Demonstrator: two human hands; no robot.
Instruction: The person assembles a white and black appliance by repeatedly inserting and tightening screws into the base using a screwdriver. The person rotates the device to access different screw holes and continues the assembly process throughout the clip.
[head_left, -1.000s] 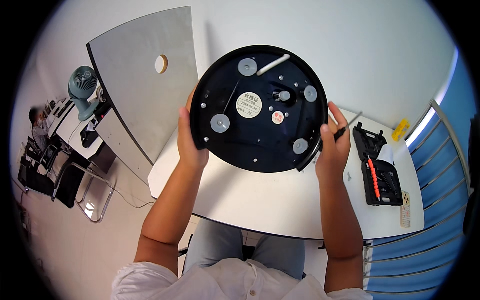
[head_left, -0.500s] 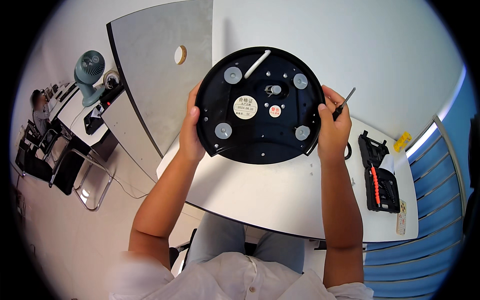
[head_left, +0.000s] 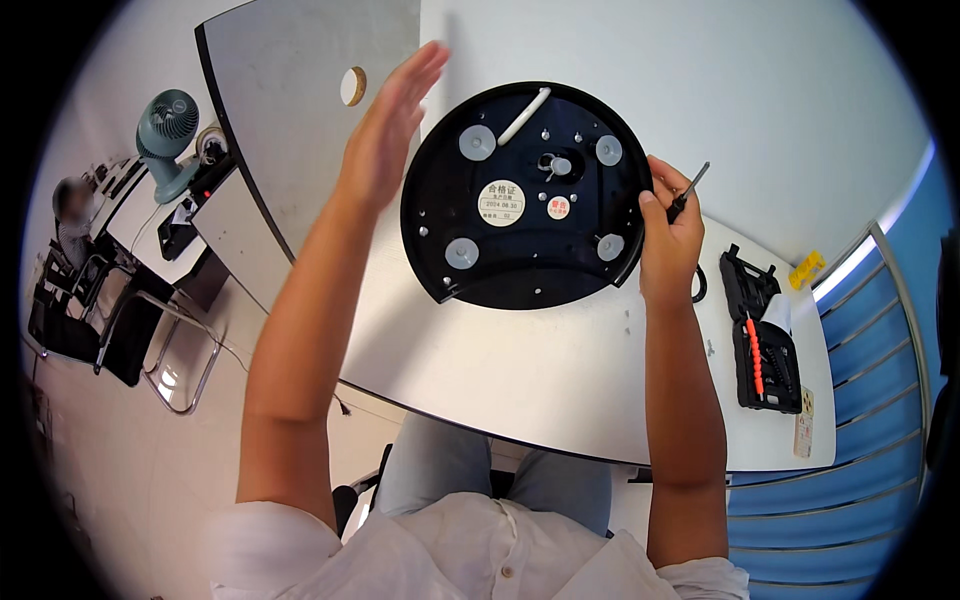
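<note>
A round black base, its underside facing me, is held up above the white table. It carries clear suction-cup feet, two round stickers, a white tube near its top and a metal shaft. My right hand grips the right rim, thumb in front. A screwdriver with a dark handle is also tucked in that hand, its tip up and to the right. My left hand is raised beside the upper left rim, off the base, fingers stretched out and slightly blurred.
On the right of the white table lie an opened black tool case with an orange flexible shaft, a pale remote and a yellow item. A grey panel rises at left. Metal rails run along the right.
My left hand has let go of the base's left rim and moved up, opening out. The base has shifted slightly up and right, still in my right hand.
</note>
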